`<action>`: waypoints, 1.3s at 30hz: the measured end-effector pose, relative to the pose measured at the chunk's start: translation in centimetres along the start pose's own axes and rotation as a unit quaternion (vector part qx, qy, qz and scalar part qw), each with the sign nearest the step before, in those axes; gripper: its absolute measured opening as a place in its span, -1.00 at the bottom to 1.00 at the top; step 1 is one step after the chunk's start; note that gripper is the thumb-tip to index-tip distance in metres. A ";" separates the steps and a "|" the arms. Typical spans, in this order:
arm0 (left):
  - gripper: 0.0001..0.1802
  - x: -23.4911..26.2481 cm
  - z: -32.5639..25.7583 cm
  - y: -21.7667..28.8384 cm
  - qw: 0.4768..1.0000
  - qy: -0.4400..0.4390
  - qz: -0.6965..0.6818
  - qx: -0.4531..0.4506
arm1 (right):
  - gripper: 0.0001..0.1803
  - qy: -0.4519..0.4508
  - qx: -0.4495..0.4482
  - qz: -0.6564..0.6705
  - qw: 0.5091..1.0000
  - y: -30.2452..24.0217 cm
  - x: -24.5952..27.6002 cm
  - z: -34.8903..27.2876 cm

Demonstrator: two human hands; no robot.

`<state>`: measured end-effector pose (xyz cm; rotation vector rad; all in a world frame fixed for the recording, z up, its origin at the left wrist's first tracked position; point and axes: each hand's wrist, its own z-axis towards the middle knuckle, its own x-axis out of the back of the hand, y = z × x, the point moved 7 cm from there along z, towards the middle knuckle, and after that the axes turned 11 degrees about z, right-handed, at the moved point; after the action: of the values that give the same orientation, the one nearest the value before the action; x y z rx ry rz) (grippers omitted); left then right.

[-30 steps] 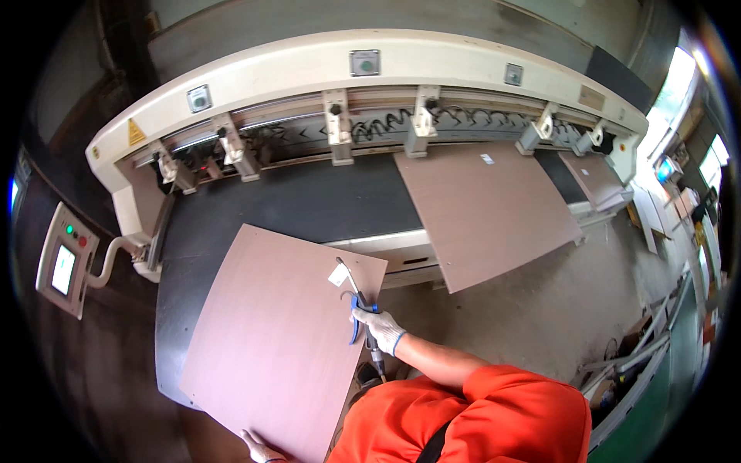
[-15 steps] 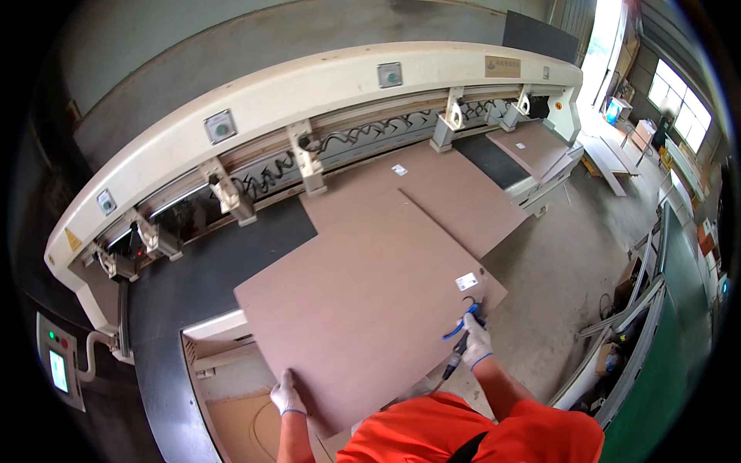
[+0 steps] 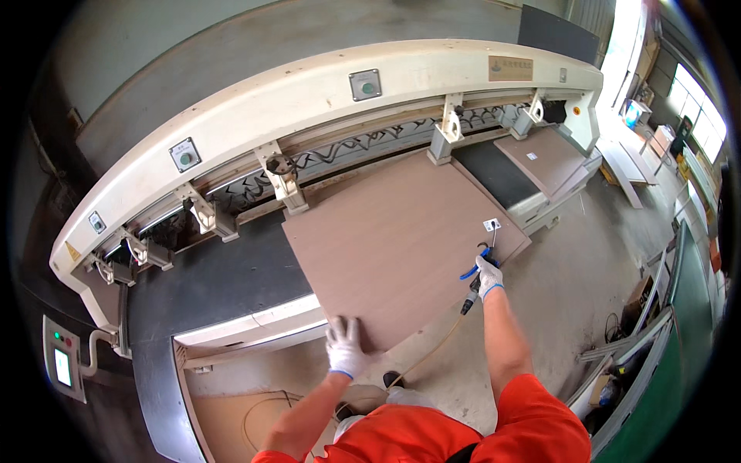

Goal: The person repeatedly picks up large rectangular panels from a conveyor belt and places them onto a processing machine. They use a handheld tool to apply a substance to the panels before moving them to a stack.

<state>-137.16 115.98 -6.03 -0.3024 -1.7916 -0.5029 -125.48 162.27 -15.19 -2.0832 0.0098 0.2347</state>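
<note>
Where right fingers [image 3: 482,265] wrap it, air gun [image 3: 473,290] partly hidden.

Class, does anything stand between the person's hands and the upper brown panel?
Besides a white glove, nothing visible separates the left hand from the upper brown panel, which it touches. The gloved right hand grips an air gun over it; hand contact there is unclear.

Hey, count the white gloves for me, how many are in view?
2: the left hand wears one, at the near edge of the upper brown panel; the right hand wears another, gripping the blue-handled tool. I see no others.
</note>
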 end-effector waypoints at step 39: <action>-0.53 -9.9 -120.8 -69.6 -0.097 0.776 -0.377 0.496 | -0.67 -0.766 -0.351 -0.464 0.274 53.4 -1.1 -111.3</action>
<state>-63.58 -2.76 -1.95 -3.7892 -1.8652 -0.3983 -113.99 39.60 -7.04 -1.1497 -2.7700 1.5510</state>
